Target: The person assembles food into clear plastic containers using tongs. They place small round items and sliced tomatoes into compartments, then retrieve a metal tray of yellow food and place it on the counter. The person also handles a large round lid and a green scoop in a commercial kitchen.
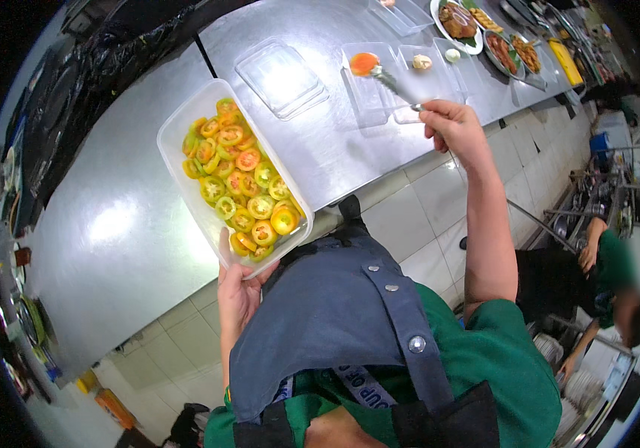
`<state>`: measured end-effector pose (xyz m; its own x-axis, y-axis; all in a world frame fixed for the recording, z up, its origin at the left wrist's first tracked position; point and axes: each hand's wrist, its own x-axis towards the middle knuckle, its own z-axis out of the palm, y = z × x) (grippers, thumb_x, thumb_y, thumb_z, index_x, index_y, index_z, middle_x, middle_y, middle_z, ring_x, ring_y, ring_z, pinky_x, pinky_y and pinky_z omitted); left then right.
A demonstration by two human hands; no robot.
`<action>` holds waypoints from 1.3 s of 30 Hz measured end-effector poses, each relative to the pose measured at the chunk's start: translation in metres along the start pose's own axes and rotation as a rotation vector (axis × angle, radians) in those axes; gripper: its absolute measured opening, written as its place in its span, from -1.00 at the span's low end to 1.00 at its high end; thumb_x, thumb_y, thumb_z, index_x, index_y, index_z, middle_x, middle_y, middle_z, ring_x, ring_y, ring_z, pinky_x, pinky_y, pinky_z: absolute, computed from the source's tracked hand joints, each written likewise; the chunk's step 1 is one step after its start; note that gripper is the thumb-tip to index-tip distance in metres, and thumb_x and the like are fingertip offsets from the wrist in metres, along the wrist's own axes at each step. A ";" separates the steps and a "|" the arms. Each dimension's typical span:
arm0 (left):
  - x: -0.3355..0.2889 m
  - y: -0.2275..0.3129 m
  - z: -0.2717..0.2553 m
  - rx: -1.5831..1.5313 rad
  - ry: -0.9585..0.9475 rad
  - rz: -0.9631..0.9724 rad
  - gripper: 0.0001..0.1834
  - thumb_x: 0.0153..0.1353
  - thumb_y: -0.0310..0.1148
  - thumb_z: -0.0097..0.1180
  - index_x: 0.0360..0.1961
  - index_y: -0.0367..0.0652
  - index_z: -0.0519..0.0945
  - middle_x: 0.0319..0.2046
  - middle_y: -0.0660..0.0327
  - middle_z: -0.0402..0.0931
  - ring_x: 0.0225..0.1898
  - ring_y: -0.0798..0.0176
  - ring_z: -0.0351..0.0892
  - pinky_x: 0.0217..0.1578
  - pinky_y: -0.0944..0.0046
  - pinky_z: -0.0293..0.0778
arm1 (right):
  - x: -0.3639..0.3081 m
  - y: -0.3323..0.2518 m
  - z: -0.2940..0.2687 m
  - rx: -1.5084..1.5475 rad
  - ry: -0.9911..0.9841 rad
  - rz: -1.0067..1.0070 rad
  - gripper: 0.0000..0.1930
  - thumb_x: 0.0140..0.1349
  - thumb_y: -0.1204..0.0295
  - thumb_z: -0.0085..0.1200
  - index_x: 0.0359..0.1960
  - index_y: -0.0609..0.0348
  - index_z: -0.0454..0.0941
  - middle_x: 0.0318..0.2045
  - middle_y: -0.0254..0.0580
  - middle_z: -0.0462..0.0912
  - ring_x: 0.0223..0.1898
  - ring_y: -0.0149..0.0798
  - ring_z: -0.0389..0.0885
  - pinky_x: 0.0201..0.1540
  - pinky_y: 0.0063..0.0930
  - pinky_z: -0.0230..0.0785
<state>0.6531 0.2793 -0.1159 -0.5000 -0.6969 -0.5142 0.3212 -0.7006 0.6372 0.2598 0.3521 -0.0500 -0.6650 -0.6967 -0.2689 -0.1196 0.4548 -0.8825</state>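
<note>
My left hand [239, 291] grips the near end of a translucent plastic container [178, 175], its fingers under the base and the thumb at the side. Inside lie many green, yellow and orange tomato slices [241, 183]. Off to the right, my right hand [451, 128] is closed round the handle end of metal tongs [401, 88], which are partly blurred. At their far tip is an orange tomato slice [363, 64], over a clear plastic tub [371, 112]. I cannot tell whether the slice is still pinched or rests in the tub.
A second clear tub [418, 78] holds a pale piece of food. A clear lid or tray [279, 78] lies on the steel table [111, 224]. Plates of food [458, 26] stand at the far right. A co-worker [596, 276] bends near stacked plates [581, 392] at right.
</note>
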 end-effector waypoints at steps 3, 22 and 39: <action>-0.005 -0.005 0.020 -0.021 0.051 0.036 -0.12 0.03 -0.56 -0.23 0.46 -0.05 -0.13 0.36 -0.04 0.04 0.25 -0.14 0.32 0.07 -0.04 0.52 | 0.045 0.009 -0.013 -0.225 0.024 0.008 -0.73 0.15 0.39 0.14 -0.14 0.24 0.65 -0.63 -0.28 0.56 -0.73 -0.52 0.41 -0.67 -0.57 0.26; 0.009 -0.037 0.066 -0.129 0.358 0.128 -0.13 0.06 -0.59 -0.16 0.44 -0.09 -0.12 0.28 0.02 0.19 0.13 0.02 0.45 -0.02 0.11 0.55 | 0.085 -0.088 0.078 -0.610 -0.477 -0.715 -0.61 0.18 0.42 0.10 0.08 0.14 0.54 -0.26 0.04 0.65 -0.28 -0.09 0.63 -0.20 -0.30 0.44; 0.010 -0.043 0.040 -0.152 0.269 0.088 -0.09 0.04 -0.61 -0.21 0.46 0.03 -0.16 0.30 0.03 0.11 0.21 -0.01 0.34 0.07 0.02 0.48 | 0.035 -0.079 0.197 -1.090 -0.419 -1.063 -0.86 0.01 0.58 -0.01 -0.39 0.20 0.58 -0.41 -0.04 0.63 -0.33 -0.02 0.66 -0.31 -0.18 0.50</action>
<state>0.6023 0.3080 -0.1259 -0.2407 -0.7570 -0.6074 0.4802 -0.6368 0.6033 0.3912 0.1823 -0.0656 0.2850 -0.9583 0.0210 -0.9541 -0.2857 -0.0895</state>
